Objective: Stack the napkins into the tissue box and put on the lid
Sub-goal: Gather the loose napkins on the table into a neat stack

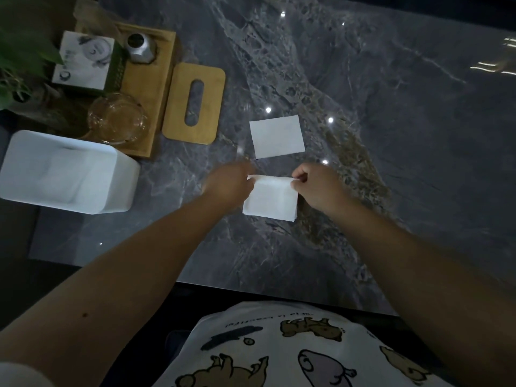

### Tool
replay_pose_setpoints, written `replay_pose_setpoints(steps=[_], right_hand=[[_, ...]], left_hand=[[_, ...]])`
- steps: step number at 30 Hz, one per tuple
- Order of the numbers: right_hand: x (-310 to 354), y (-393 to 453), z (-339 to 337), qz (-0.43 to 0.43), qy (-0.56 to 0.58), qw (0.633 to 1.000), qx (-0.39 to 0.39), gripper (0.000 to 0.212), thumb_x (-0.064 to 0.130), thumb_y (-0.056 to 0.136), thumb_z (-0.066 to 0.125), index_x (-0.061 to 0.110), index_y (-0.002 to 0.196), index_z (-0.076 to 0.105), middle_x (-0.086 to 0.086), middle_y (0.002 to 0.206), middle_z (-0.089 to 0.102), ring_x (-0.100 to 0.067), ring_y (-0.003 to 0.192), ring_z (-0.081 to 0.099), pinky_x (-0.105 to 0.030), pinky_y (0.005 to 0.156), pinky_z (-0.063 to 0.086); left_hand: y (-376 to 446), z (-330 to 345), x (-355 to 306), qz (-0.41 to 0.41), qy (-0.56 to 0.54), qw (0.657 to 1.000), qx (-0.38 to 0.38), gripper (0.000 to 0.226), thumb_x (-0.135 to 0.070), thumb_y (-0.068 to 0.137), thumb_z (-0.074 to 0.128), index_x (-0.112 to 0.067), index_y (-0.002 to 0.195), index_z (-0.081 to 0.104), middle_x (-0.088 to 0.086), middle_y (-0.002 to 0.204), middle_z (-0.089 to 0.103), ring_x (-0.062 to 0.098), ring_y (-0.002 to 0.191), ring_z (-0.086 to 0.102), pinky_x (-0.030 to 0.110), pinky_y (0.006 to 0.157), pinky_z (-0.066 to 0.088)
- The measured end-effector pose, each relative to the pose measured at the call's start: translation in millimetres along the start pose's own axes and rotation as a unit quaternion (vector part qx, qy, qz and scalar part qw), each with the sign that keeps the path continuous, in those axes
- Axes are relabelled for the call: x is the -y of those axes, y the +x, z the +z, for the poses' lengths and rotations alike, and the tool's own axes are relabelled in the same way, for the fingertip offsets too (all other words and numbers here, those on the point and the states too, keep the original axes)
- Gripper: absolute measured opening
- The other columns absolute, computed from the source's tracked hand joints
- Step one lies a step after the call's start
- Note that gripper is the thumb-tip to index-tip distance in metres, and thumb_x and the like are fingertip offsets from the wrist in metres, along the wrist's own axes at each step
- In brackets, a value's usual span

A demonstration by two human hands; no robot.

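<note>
A white folded napkin [270, 199] hangs just above the dark marble table, pinched at its top corners by both hands. My left hand [229, 182] grips the top left corner and my right hand [315, 183] grips the top right corner. A second white napkin [276, 136] lies flat on the table just beyond them. The white tissue box [122, 185] stands open at the left with napkins inside it. Its wooden lid [212, 107], with an oval slot, lies flat on the table between the box and the loose napkin.
A wooden tray [156, 88] at the far left carries a glass bowl [117, 118], a metal pot [139, 47] and a printed carton [83, 62]. Green plant leaves [19, 57] hang over the left edge. The table's near edge [279, 294] runs in front of my body.
</note>
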State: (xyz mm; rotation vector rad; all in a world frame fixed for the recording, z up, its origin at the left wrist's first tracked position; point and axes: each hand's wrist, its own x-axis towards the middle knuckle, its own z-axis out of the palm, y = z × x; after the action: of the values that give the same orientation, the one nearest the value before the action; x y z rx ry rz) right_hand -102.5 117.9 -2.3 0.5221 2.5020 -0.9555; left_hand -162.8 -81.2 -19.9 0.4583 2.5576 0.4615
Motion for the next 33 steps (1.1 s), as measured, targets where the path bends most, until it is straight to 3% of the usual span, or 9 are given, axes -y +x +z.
replay_pose_setpoints(steps=[3,6,9,12,17,25,28,30,33], right_hand=[[-2,-2,4,-0.037,-0.058,0.997,-0.021,0.025,0.017,0.089,0.060,0.009,0.113,0.063,-0.008,0.113,0.063,-0.022,0.101,0.059,-0.027,0.084,0.044],[-5,-7,8,-0.076,-0.122,0.988,-0.055,0.036,0.019,0.088,0.061,0.010,0.123,0.057,-0.013,0.124,0.056,-0.029,0.111,0.053,-0.037,0.092,0.042],[-8,-12,12,-0.132,-0.202,0.968,-0.073,0.036,0.020,0.086,0.062,0.012,0.121,0.057,-0.011,0.121,0.058,-0.031,0.111,0.051,-0.038,0.093,0.041],[-8,-12,15,-0.131,-0.232,0.962,-0.057,0.033,0.021,0.087,0.058,0.014,0.119,0.058,-0.010,0.118,0.059,-0.030,0.110,0.051,-0.038,0.094,0.039],[0,-7,10,-0.071,-0.158,0.985,0.005,0.012,0.013,0.081,0.058,0.021,0.090,0.057,-0.005,0.103,0.054,-0.024,0.095,0.050,-0.032,0.080,0.037],[-1,-9,5,-0.081,-0.099,0.991,0.042,0.017,0.007,0.081,0.053,0.022,0.075,0.047,0.011,0.075,0.048,-0.018,0.077,0.053,-0.025,0.055,0.031],[-2,-10,7,-0.094,-0.131,0.987,0.026,0.012,0.011,0.085,0.056,0.017,0.095,0.054,0.003,0.094,0.056,-0.022,0.090,0.056,-0.030,0.065,0.042],[-1,-9,10,-0.114,-0.183,0.976,0.022,0.025,0.012,0.085,0.057,0.011,0.110,0.057,-0.008,0.114,0.057,-0.027,0.100,0.056,-0.034,0.079,0.046],[4,-7,11,-0.115,-0.210,0.971,0.025,0.021,0.012,0.084,0.059,0.010,0.104,0.062,-0.012,0.114,0.057,-0.027,0.098,0.056,-0.030,0.077,0.041]], left_hand=[[-2,9,0,0.007,0.051,0.998,-0.021,0.029,-0.032,0.093,0.055,-0.016,0.117,0.060,0.011,0.119,0.061,0.033,0.101,0.059,0.038,0.084,0.047],[-4,11,1,0.021,0.065,0.997,-0.037,0.033,-0.032,0.091,0.058,-0.013,0.118,0.056,0.014,0.122,0.053,0.035,0.099,0.057,0.042,0.082,0.046],[-6,11,2,0.059,0.088,0.993,-0.056,0.033,-0.028,0.090,0.060,-0.012,0.120,0.059,0.015,0.122,0.054,0.036,0.097,0.057,0.041,0.083,0.046],[-6,9,-1,0.089,0.113,0.988,-0.049,0.033,-0.027,0.092,0.057,-0.015,0.123,0.060,0.014,0.123,0.055,0.035,0.102,0.056,0.042,0.090,0.044],[-9,8,-6,0.085,0.103,0.991,-0.032,0.032,-0.025,0.090,0.056,-0.021,0.121,0.062,0.011,0.123,0.055,0.032,0.110,0.052,0.044,0.095,0.042],[-10,9,-3,0.083,0.088,0.993,-0.018,0.031,-0.028,0.086,0.060,-0.019,0.116,0.060,0.009,0.123,0.054,0.031,0.109,0.049,0.044,0.093,0.041],[-11,9,-3,0.084,0.113,0.990,-0.014,0.036,-0.032,0.087,0.059,-0.021,0.121,0.057,0.008,0.125,0.054,0.030,0.111,0.049,0.044,0.093,0.040],[-11,9,-4,0.084,0.117,0.990,-0.013,0.035,-0.031,0.088,0.059,-0.021,0.121,0.057,0.008,0.124,0.054,0.031,0.111,0.049,0.045,0.093,0.040],[-11,9,-5,0.082,0.113,0.990,-0.010,0.030,-0.030,0.089,0.059,-0.021,0.117,0.061,0.009,0.123,0.054,0.031,0.111,0.049,0.045,0.093,0.040]])
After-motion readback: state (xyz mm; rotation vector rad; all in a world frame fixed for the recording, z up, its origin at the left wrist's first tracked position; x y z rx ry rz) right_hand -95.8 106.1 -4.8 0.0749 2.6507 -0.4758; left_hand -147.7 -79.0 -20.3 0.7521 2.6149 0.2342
